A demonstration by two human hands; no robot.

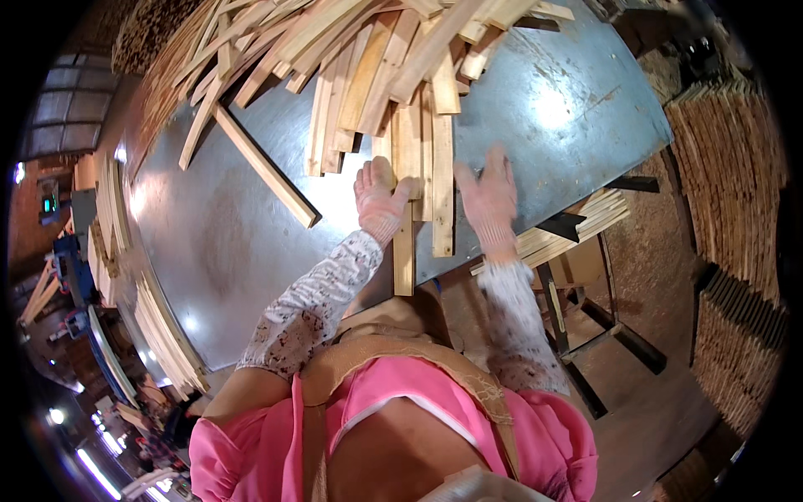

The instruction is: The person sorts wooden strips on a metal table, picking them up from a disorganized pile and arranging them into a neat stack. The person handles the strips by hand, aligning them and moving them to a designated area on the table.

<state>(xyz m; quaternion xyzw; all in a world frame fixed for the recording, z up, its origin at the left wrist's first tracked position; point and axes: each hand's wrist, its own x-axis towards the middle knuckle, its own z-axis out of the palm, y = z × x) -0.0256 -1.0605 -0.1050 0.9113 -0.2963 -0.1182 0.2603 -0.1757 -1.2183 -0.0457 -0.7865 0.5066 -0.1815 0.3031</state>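
Blue-grey metal surface [230,226] carries a jumbled heap of long pale wooden strips [404,268] from its far edge to its near one. Over its middle, the left hand [382,199] spreads wide, thumb across the strips; the right hand [488,197], also wide, sits just beside them. Right of the surface, tall stacks of brown boards [726,188] flank a sawdust-strewn brown floor [657,284].

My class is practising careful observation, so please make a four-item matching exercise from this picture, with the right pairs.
Column one
1. Shirt
2. Tabletop
3. Left hand
4. Right hand

Column two
A. Wholly right of the wooden strip nearest the person
B. Shiny blue-grey, beneath the strip pile
C. Bright pink
D. Mostly left of that same nearest strip

Right pairs: 1-C, 2-B, 3-D, 4-A
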